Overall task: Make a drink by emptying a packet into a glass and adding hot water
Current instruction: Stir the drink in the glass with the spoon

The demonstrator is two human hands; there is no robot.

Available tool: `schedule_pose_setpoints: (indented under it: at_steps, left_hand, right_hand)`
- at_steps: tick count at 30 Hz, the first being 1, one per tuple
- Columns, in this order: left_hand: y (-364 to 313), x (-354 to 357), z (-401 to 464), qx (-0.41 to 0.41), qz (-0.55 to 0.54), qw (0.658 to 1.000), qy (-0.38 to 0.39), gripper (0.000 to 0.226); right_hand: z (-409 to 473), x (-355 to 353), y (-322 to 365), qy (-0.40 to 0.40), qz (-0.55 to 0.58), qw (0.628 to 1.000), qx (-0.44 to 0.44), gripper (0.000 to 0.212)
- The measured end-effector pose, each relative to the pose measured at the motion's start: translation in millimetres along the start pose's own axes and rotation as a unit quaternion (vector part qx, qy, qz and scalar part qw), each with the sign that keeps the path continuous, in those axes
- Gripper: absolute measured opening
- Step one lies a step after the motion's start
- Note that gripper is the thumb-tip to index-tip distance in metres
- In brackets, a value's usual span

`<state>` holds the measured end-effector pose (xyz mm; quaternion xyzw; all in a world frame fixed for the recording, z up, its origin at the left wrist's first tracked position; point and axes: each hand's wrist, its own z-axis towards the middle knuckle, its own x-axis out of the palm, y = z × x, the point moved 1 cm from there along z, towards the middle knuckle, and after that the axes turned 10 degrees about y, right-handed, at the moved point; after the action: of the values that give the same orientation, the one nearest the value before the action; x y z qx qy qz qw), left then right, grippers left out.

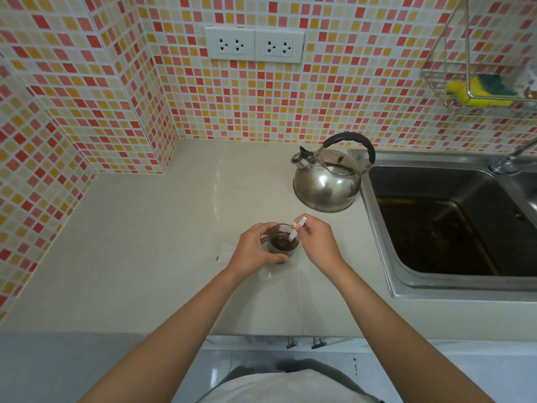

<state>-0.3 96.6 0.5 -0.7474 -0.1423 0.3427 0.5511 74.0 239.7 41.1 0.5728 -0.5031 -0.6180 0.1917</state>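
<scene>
Head view: glass point(283, 242) sits on the surface point(162, 257), front centre, already holding dark liquid. Left hand point(255, 248) is wrapped round its left side, steadying it. Right hand point(316, 242) pinches a thin white stick point(296, 231), probably the rolled packet used as a stirrer. Stick's long axis tilts from upper right down-left into the drink. Kettle point(329, 181) stands apart behind-right, beside the sink point(436, 286), nearer the right hand. Likely step: stirring.
</scene>
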Motion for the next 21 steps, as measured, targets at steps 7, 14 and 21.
schedule_pose_setpoints:
  at_steps: [7,14,21]
  left_hand:
    - [0.1,0.5,0.9,-0.009,-0.002,1.000,0.000,0.077]
    - [0.7,0.7,0.3,-0.017,-0.008,1.000,0.002,0.075]
    - [0.4,0.6,0.8,-0.010,0.003,1.000,0.003,0.075]
  right_hand:
    - [0.2,-6.6,-0.7,-0.021,0.146,0.987,0.057,0.020]
    - [-6.2,-14.2,9.7,-0.054,0.132,0.990,-0.014,0.018]
    - [-3.5,-5.7,5.4,0.012,-0.048,0.998,-0.030,0.019]
